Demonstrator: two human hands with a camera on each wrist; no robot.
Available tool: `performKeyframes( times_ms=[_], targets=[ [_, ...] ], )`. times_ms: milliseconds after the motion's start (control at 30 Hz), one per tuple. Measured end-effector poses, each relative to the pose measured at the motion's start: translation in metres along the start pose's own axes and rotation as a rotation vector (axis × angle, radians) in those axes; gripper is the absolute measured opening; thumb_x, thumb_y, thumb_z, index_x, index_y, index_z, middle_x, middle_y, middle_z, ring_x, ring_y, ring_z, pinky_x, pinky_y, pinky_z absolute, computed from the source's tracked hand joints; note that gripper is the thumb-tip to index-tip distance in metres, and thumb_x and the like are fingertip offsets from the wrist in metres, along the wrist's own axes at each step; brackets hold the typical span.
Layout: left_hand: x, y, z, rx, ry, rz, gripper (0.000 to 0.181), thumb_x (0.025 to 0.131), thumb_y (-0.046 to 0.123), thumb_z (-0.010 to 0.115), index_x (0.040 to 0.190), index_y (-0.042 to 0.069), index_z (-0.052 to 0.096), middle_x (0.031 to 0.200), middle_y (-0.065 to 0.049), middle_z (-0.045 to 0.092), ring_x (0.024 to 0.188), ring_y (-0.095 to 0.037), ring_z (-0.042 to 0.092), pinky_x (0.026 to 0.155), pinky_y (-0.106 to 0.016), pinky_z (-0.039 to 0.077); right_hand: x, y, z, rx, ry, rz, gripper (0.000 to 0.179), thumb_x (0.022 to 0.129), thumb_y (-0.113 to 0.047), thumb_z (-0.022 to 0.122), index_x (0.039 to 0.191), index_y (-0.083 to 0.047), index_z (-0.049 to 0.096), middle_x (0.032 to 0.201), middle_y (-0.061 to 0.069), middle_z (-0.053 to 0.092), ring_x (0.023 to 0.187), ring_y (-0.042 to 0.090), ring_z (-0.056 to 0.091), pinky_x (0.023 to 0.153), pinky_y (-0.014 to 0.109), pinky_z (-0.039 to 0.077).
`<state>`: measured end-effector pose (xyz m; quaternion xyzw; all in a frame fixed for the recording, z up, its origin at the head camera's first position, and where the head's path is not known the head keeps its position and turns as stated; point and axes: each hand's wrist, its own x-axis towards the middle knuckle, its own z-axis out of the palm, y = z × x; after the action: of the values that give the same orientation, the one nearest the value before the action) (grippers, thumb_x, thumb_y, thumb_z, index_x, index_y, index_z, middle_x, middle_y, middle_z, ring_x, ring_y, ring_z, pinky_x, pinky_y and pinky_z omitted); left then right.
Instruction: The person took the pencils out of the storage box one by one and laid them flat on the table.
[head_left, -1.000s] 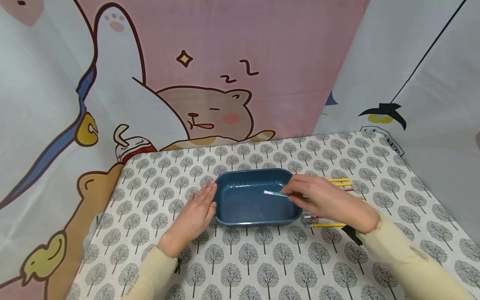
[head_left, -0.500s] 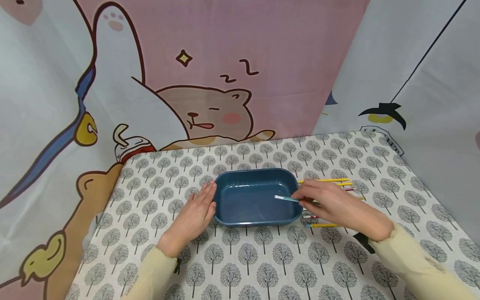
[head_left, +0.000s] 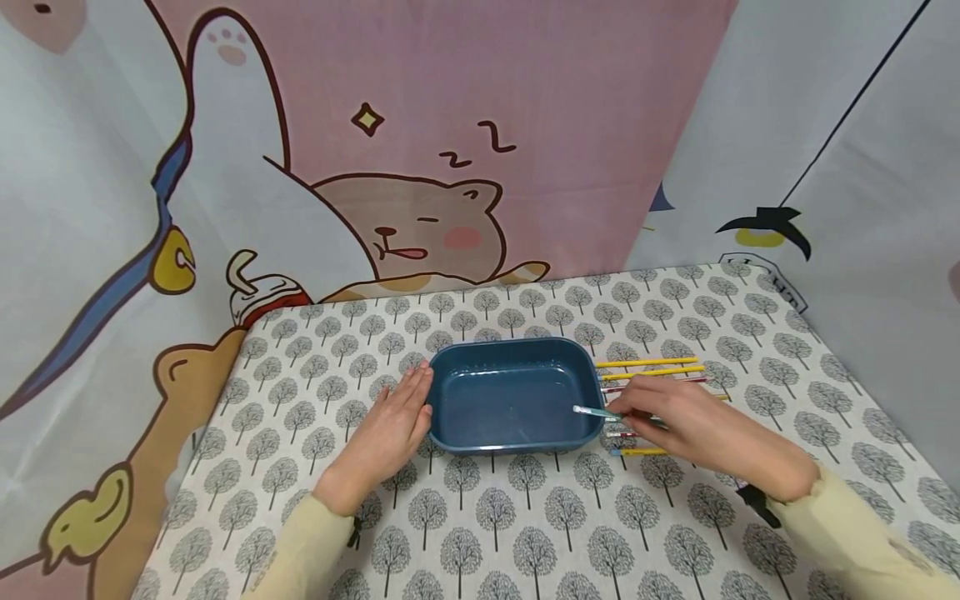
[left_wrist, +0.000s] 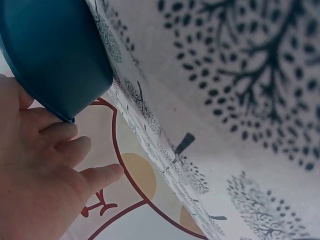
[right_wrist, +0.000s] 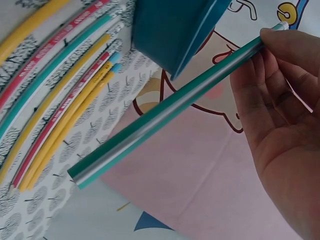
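Observation:
My right hand pinches a green-and-silver striped pencil near its white-tipped end. In the right wrist view, the pencil slants down-left from thumb and fingertips, its flat far end free. That white tip reaches over the right rim of a dark blue rectangular basin, whose bare bottom shows. At the basin's left side, my left hand rests with fairly straight fingers against the rim. The left wrist view has fingers touching the basin's edge.
Several yellow, red and green pencils lie roughly side by side right of the basin, partly under my right hand. A tree-print cloth covers the table. Cartoon-printed curtains stand behind and at both sides.
My right hand has moved right and toward me with the green pencil, from over the basin to its right rim, uncovering more of the lying pencils. The left hand stays put.

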<state>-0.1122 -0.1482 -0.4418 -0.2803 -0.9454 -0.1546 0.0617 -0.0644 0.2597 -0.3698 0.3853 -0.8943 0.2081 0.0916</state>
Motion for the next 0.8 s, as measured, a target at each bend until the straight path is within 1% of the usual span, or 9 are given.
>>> performKeyframes(
  times_ms=[167, 267, 500, 600, 733, 800],
  targets=[
    [0.0, 0.0, 0.0, 0.001, 0.0, 0.004, 0.053, 0.103, 0.025, 0.042, 0.151, 0.003, 0.031, 0.156, -0.012, 0.027, 0.142, -0.029, 0.026, 0.106, -0.061, 0.029, -0.008, 0.002, 0.001, -0.019, 0.014, -0.011, 0.03, 0.076, -0.002, 0.077, 0.1, -0.019, 0.072, 0.096, -0.015, 0.063, 0.079, -0.003, 0.055, 0.065, 0.016, 0.05],
    [0.0, 0.0, 0.0, 0.003, -0.001, 0.004, 0.053, 0.103, 0.025, 0.041, 0.151, 0.003, 0.031, 0.157, -0.012, 0.026, 0.141, -0.03, 0.027, 0.106, -0.061, 0.029, -0.014, 0.003, 0.002, -0.009, 0.007, -0.005, 0.032, 0.076, -0.001, 0.076, 0.1, -0.021, 0.071, 0.095, -0.016, 0.061, 0.077, -0.004, 0.053, 0.064, 0.015, 0.048],
    [0.0, 0.0, -0.001, 0.002, -0.011, -0.007, 0.054, 0.103, 0.026, 0.042, 0.152, 0.004, 0.029, 0.158, -0.01, 0.023, 0.14, -0.034, 0.03, 0.107, -0.061, 0.029, -0.028, 0.006, 0.004, -0.022, 0.011, -0.011, 0.035, 0.073, -0.001, 0.078, 0.1, -0.023, 0.071, 0.094, -0.017, 0.061, 0.08, -0.003, 0.056, 0.07, 0.015, 0.049],
    [0.0, -0.001, 0.0, 0.005, -0.014, -0.007, 0.055, 0.103, 0.026, 0.041, 0.152, 0.004, 0.029, 0.158, -0.011, 0.024, 0.141, -0.034, 0.029, 0.107, -0.061, 0.029, -0.033, 0.008, 0.006, -0.003, 0.004, -0.002, 0.036, 0.073, 0.0, 0.078, 0.1, -0.022, 0.071, 0.094, -0.017, 0.061, 0.078, -0.003, 0.055, 0.068, 0.012, 0.048],
    [0.0, -0.001, 0.0, 0.004, -0.02, -0.012, 0.055, 0.104, 0.027, 0.04, 0.152, 0.006, 0.027, 0.159, -0.008, 0.02, 0.142, -0.031, 0.026, 0.107, -0.061, 0.028, -0.04, 0.01, 0.01, 0.018, 0.003, -0.009, 0.036, 0.072, 0.002, 0.078, 0.1, -0.02, 0.072, 0.094, -0.014, 0.063, 0.077, -0.003, 0.055, 0.066, 0.007, 0.045],
    [0.0, -0.001, -0.001, 0.002, -0.019, -0.014, 0.054, 0.104, 0.027, 0.04, 0.153, 0.006, 0.027, 0.159, -0.006, 0.019, 0.142, -0.029, 0.025, 0.108, -0.06, 0.028, -0.045, 0.011, 0.012, 0.016, 0.006, -0.012, 0.036, 0.071, 0.001, 0.078, 0.1, -0.019, 0.073, 0.095, -0.014, 0.063, 0.078, -0.002, 0.056, 0.067, 0.007, 0.045]
  ],
)
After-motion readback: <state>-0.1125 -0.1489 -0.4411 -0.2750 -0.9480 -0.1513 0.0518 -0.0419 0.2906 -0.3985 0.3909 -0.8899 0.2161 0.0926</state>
